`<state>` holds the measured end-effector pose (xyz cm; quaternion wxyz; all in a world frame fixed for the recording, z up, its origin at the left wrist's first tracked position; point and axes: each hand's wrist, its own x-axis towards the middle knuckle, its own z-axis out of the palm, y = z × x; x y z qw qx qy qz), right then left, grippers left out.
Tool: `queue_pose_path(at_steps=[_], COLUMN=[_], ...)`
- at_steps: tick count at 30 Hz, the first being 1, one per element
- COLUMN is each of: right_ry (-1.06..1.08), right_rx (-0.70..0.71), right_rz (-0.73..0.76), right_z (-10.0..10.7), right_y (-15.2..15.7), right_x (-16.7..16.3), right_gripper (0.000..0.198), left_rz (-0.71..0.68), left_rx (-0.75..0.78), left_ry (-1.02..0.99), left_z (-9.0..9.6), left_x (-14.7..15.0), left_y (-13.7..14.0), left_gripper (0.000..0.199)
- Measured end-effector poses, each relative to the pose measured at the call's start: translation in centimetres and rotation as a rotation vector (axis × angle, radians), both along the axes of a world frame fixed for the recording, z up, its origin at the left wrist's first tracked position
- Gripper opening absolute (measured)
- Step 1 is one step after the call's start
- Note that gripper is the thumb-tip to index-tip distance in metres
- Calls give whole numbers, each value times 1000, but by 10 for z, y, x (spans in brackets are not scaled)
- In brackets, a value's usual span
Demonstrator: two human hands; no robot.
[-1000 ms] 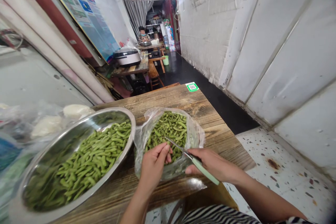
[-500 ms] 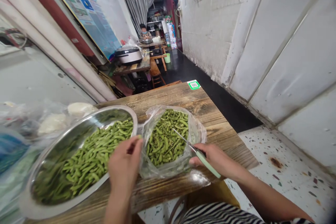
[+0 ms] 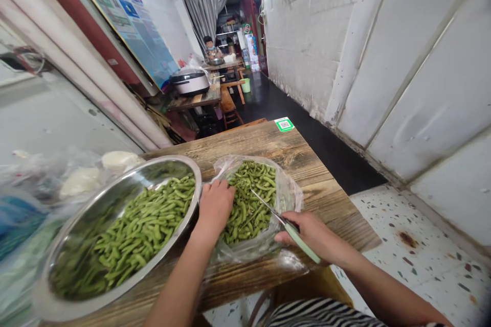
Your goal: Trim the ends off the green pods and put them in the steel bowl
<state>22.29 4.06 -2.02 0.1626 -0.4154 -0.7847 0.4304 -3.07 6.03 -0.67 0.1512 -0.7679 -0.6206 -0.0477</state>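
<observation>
I have the right hand (image 3: 313, 234) gripping green-handled scissors (image 3: 299, 241) over curved pods (image 3: 243, 222) in a crinkled bag (image 3: 290, 193) at lower centre; I can't tell whether the left hand (image 3: 217, 204), at its edge, pinches any. I judge the pointed blades (image 3: 264, 203) might nick it or snag thin plastic, swinging left. A smooth steel basin (image 3: 65, 309) sits lower left on the grained tabletop (image 3: 326, 199).

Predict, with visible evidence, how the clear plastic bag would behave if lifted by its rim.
The plastic bag would probably flop and crumple, since its rim looks thin and wrinkled. The loose green pods inside would likely shift and might spill, because its mouth gapes open.
</observation>
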Motion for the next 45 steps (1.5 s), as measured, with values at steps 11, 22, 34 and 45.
queue_pose_path(at_steps=[11, 22, 34, 45], right_ry=[48, -87, -64, 82], right_rx=[-72, 133, 118, -53], right_rz=[13, -14, -32, 112], right_z=[12, 19, 10, 16], right_y=[0, -5, -1, -5], right_x=[-2, -5, 1, 5], right_gripper=[44, 41, 38, 47], left_rz=[188, -19, 37, 275], left_rx=[-250, 105, -5, -158], left_ry=[-1537, -1066, -1186, -2127], left_z=[0, 2, -5, 3], left_x=[31, 34, 36, 42], left_y=[-28, -48, -47, -45], left_gripper=[31, 19, 18, 29])
